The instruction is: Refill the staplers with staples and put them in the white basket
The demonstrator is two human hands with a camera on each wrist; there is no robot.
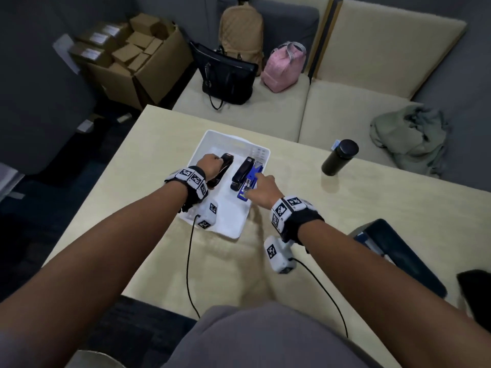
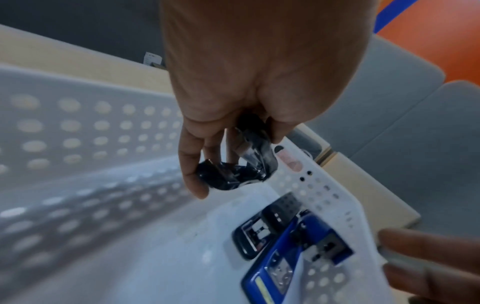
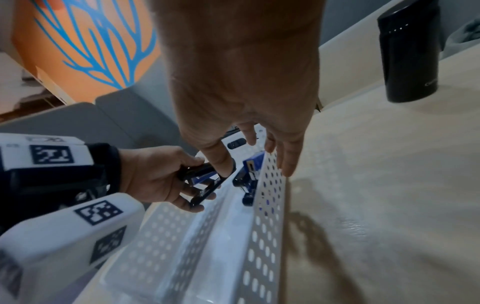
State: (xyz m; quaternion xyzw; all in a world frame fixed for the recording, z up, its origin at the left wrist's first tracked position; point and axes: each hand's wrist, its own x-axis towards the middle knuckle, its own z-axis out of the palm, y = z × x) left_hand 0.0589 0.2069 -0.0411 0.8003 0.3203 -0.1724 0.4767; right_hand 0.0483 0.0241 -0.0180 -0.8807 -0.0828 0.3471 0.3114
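Left hand (image 1: 211,165) grips black stapler (image 1: 222,170) in white basket (image 1: 212,135); right hand (image 1: 261,188) slack over blue stapler (image 1: 249,183)

A pale wooden table (image 1: 372,208) carries the white basket (image 1: 233,229) and a black flask (image 1: 340,157), well apart

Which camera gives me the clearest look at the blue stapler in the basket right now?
The left wrist view: the blue stapler lies large against the white basket wall. The head view shows it small, partly under the right hand. The right wrist view shows only a sliver beyond the fingers.
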